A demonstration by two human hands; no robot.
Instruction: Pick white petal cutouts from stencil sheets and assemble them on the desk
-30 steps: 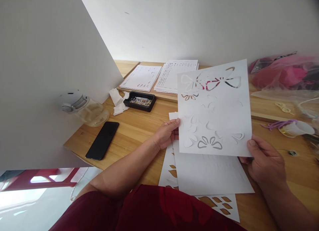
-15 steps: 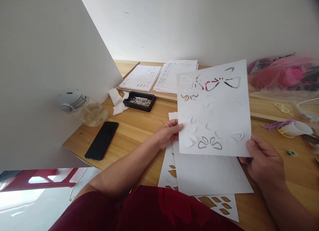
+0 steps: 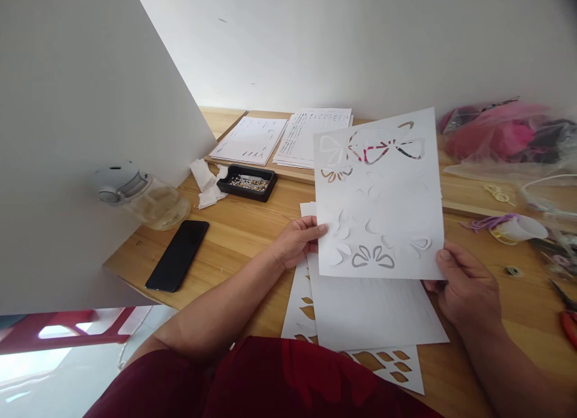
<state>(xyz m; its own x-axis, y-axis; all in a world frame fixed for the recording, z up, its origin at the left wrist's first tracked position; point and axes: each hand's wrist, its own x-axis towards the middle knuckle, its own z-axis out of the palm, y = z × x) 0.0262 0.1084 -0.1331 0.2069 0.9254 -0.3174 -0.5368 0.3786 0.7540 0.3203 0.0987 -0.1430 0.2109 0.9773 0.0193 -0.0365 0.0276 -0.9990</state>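
A thin white paper sheet with die-cut petal and butterfly shapes (image 3: pixel 378 195) is held up at the centre right of the frame, tilted toward the camera above the wooden tabletop (image 3: pixel 243 237). The left hand (image 3: pixel 295 243) pinches its lower left edge, thumb on the front and the other fingers closed behind. The right hand (image 3: pixel 466 291) grips the lower right corner, thumb pressed on the front, the remaining fingers hidden behind the paper.

The sheet looks light and floppy, and the cut-outs probably make it easy to tear or crease, so holding it at the uncut margins, as both hands do, seems the safest grip.

Below it, more white cut sheets (image 3: pixel 374 316) lie stacked on the table. In the upper centre rest two piles of printed white paper (image 3: pixel 283 138) and a small black tray of beads (image 3: pixel 247 182). A black phone (image 3: pixel 178 255) and a clear jar with a white lid (image 3: pixel 144 195) sit at the left, beside a white partition panel (image 3: pixel 81 135). Pink material in a clear plastic bag (image 3: pixel 500 138) lies at the upper right, against a plain white wall.
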